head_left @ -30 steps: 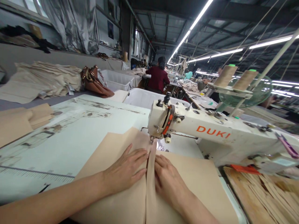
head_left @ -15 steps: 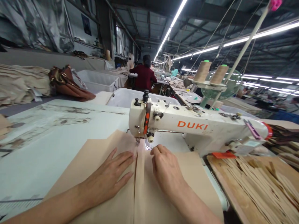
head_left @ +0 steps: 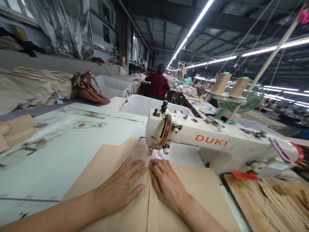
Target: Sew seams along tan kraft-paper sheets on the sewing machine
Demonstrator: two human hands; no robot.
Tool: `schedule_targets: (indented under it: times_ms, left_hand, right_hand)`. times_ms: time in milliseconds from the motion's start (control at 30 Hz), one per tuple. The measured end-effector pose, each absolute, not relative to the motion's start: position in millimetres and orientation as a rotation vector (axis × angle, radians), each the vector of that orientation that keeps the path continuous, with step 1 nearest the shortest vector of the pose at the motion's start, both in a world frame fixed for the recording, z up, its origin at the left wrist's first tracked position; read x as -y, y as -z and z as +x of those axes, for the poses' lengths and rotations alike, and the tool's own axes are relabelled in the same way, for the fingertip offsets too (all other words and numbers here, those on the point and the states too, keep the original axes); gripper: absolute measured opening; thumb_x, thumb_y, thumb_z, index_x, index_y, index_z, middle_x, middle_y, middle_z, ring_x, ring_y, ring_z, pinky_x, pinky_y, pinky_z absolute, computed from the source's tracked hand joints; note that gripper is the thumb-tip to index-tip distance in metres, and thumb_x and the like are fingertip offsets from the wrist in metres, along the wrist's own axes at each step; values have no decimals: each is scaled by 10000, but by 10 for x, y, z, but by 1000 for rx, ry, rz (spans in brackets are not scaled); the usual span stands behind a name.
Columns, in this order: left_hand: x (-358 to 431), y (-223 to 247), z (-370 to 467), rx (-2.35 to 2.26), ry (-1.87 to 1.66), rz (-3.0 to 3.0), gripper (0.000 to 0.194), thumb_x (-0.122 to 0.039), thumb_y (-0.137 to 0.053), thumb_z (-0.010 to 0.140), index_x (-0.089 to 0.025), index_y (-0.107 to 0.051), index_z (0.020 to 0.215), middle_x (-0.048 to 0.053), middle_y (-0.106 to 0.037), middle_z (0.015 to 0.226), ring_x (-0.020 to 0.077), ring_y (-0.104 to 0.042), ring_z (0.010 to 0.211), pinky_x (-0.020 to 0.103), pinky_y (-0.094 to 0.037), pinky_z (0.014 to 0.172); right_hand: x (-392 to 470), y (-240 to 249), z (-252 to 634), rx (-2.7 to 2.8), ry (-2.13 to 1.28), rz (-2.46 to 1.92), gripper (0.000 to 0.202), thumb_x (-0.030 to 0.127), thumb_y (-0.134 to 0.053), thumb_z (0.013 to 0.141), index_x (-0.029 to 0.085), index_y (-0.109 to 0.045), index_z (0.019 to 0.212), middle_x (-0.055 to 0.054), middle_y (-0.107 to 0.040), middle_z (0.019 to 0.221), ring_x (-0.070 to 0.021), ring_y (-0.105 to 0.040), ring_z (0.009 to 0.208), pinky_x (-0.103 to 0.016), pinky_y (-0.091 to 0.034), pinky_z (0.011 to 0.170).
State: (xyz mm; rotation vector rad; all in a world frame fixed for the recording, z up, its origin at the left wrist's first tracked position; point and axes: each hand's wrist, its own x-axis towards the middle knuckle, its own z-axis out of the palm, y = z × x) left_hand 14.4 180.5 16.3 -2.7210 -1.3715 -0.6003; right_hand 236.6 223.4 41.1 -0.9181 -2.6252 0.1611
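A large beige fabric piece [head_left: 96, 174] lies under the needle area of a white sewing machine [head_left: 185, 133] marked DUKI. A long seam or fold runs down its middle. My left hand [head_left: 123, 183] rests flat on the fabric left of that seam, fingers spread. Just right of the seam and close to the presser foot [head_left: 151, 150], my right hand [head_left: 166, 183] presses on the fabric with its fingers bent and together. The fingertips of both hands are near each other. Whether the right fingers pinch the cloth edge is hard to see.
Beige fabric stacks [head_left: 36, 87] and a brown bag [head_left: 89, 88] lie at the left. A white bin [head_left: 137, 103] stands behind the machine. Thread cones [head_left: 220, 84] are at the right, above a wooden board [head_left: 238, 190] with fabric strips. A person in dark red [head_left: 157, 84] sits farther back.
The view has turned a little left, so the scene sits farther right. My right hand has moved left to the seam, closer to my left hand.
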Motion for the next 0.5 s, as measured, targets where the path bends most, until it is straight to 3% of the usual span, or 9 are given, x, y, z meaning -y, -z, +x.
schedule_targets:
  times_ms: [200,500]
  left_hand:
    - [-1796,-149,124,1365,577,-2710,475,-396,-480,1001,-211,-449,1437,88,-499,1453,246,-456,1346,499,-276,1183]
    - [-1917,-169,147,1330,602,-2749,490,-360,-513,985,-210,-441,1446,92,-491,1462,247,-455,1348,477,-258,1192]
  right_hand:
    - [-2244,-357,2360,2660,-175,-893,325,103,-448,919,149,-512,1234,-109,-509,1396,-216,-405,1362,-462,-243,1209]
    - [-2343,-360,2382,2629,-125,-863,339,94,-439,925,163,-506,1250,-126,-533,1382,-229,-455,1336,-490,-314,1178]
